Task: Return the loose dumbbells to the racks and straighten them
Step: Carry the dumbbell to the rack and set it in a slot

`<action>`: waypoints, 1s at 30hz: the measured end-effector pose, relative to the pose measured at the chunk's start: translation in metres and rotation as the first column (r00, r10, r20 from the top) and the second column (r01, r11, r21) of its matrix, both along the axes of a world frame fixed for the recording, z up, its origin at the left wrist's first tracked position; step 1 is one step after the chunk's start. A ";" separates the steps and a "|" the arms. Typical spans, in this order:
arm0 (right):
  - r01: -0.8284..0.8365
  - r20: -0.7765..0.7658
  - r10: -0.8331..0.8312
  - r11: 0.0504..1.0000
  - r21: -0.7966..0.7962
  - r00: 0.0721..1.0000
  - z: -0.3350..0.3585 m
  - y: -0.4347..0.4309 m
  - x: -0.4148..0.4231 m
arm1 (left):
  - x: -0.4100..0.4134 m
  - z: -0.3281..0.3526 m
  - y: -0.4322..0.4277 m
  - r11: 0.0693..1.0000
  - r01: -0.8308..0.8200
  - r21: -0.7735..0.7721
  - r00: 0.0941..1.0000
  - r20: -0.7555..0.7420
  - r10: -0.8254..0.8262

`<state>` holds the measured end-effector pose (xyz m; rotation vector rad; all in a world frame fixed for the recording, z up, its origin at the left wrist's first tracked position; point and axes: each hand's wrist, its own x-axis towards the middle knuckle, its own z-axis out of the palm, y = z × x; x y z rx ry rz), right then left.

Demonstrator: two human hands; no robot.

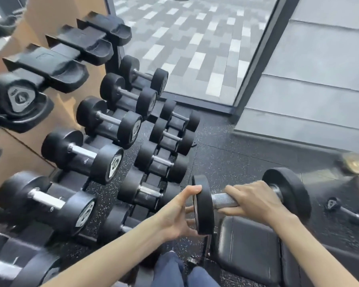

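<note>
A large black dumbbell [288, 189] with a knurled steel handle hangs level above a padded bench [245, 245]. My right hand [255, 201] is wrapped around its handle. My left hand [178, 212] cups the flat outer face of its left head, thumb over the rim. The tiered rack [104, 141] fills the left side. Its middle tier holds several black dumbbells [81, 154] and its lowest tier several smaller ones [162, 160]. The top tier has empty black cradles [56, 67] and one seated dumbbell [15, 98] at the left edge.
A small dumbbell [344, 210] lies on the speckled rubber floor to the right of the bench. A glass wall with a dark frame [259, 54] stands behind the rack. My legs in blue trousers [174, 270] are at the bottom centre.
</note>
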<state>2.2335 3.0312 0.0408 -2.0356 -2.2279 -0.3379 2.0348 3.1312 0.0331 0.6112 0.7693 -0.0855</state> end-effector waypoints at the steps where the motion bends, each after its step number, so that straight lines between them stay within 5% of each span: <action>1: 0.011 -0.008 -0.011 1.000 0.006 1.000 0.000 0.009 0.002 | 0.004 0.002 0.012 1.000 0.011 0.010 1.000 0.002 -0.011; 9: 0.055 0.030 -0.054 0.998 -0.028 0.998 0.016 0.049 0.017 | 0.017 -0.003 0.048 0.961 -0.069 0.267 0.986 0.164 0.025; 19: 0.092 0.074 -0.090 0.996 -0.021 0.993 0.038 0.091 0.034 | 0.058 0.019 0.062 0.625 -0.468 0.625 0.881 0.387 0.273; 30: -0.100 0.019 0.099 0.995 0.009 0.995 0.019 0.200 0.099 | 0.117 -0.002 0.136 0.376 -0.540 0.753 0.828 0.394 0.398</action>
